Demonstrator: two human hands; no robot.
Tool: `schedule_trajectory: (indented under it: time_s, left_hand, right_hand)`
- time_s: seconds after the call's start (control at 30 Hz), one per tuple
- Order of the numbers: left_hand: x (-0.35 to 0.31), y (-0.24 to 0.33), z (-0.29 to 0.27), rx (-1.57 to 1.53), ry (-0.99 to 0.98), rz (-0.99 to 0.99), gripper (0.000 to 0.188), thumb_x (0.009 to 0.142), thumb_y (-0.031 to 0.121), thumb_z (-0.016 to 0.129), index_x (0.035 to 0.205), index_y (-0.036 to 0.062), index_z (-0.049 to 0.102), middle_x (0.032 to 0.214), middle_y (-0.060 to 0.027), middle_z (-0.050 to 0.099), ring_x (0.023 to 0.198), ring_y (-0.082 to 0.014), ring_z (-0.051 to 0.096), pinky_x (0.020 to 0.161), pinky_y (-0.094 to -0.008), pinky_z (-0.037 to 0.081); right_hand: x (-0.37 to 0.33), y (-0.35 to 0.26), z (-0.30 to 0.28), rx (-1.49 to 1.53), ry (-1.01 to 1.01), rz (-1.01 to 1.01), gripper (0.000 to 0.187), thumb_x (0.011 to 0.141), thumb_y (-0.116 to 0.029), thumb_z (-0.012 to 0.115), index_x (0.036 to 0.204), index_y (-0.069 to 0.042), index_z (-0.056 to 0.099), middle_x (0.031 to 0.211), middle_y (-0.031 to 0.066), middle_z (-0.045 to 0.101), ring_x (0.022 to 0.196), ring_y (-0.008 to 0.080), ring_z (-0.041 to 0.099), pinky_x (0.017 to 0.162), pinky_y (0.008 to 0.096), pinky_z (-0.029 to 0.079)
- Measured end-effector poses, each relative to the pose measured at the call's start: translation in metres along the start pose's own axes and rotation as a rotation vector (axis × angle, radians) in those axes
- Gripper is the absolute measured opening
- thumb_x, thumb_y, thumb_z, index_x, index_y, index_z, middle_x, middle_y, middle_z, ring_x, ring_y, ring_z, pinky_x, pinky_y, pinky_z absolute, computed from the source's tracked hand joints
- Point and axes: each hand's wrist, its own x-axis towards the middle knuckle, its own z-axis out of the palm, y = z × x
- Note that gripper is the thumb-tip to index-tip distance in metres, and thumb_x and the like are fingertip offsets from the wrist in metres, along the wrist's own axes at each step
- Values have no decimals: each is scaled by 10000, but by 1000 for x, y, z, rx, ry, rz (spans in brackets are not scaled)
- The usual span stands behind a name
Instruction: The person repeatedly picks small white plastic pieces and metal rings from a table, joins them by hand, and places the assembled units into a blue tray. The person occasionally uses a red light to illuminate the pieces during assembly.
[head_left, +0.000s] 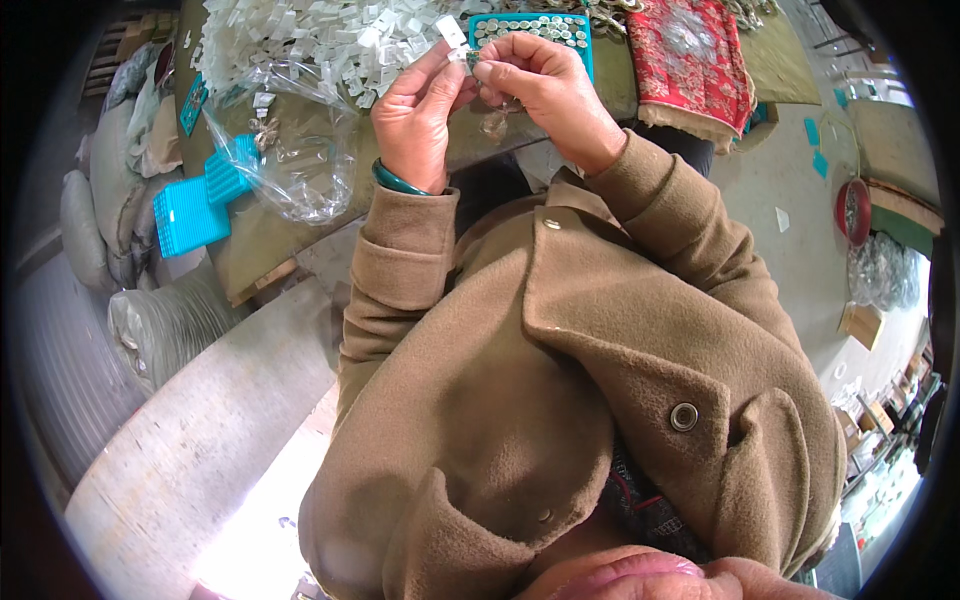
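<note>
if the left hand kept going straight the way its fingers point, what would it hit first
Probably the small clear packet pinched at its fingertips, then the heap of similar clear packets on the table beyond. The left hand points up and away from the body; depth is hard to judge.

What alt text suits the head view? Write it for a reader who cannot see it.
Both hands, left hand and right hand, pinch a small clear packet above a workbench. Behind them lie a heap of clear packets, a teal tray of small metal pieces and red embroidered cloth.
</note>
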Motion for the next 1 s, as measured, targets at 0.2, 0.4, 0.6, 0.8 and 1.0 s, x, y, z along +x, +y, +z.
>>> schedule_trajectory:
  time_s: [0.2, 0.4, 0.6, 0.8, 1.0]
  left_hand:
    - [-5, -3, 9, 199, 53, 130, 277, 927, 32, 637, 1196, -34, 643, 1026, -100, 694, 822, -117, 655, 756, -265, 580]
    - [-4, -1, 12, 172, 27, 91, 279, 916, 55, 661, 1180, -36, 653, 956, -71, 700, 756, -82, 628, 693, -236, 556]
    - [-5, 6, 7, 102, 176, -157, 220, 869, 128, 729, 1028, -19, 696, 846, -46, 701, 708, -94, 654, 629, -219, 535]
    - [-10, 13, 1, 102, 192, -204, 203, 921, 181, 654, 1027, 11, 690, 910, -62, 733, 704, -102, 665, 580, -211, 449]
    - [-10, 11, 2, -6, 249, -183, 182, 926, 200, 643, 1026, 57, 696, 957, -52, 742, 751, -86, 659, 608, -212, 391]
  right_hand:
    - [5, 0, -2, 5, -15, 65, 85, 902, -76, 645, 962, -16, 639, 790, -3, 608, 690, 68, 547, 641, 213, 450]
    - [12, 1, -4, -87, 26, 17, 86, 888, -78, 649, 937, -8, 652, 767, -3, 608, 670, 68, 553, 600, 213, 449]
    - [8, 2, -1, -211, -27, 16, 139, 883, -99, 646, 993, -13, 650, 782, 9, 630, 686, 68, 575, 592, 205, 456]
    - [1, -6, -3, -83, -126, -22, 233, 926, -153, 634, 1136, -56, 608, 960, 43, 678, 819, 79, 616, 647, 205, 470]
    - [-2, -2, 2, -417, -49, -141, 362, 853, -363, 736, 951, -20, 675, 798, 38, 625, 704, 114, 588, 613, 262, 473]
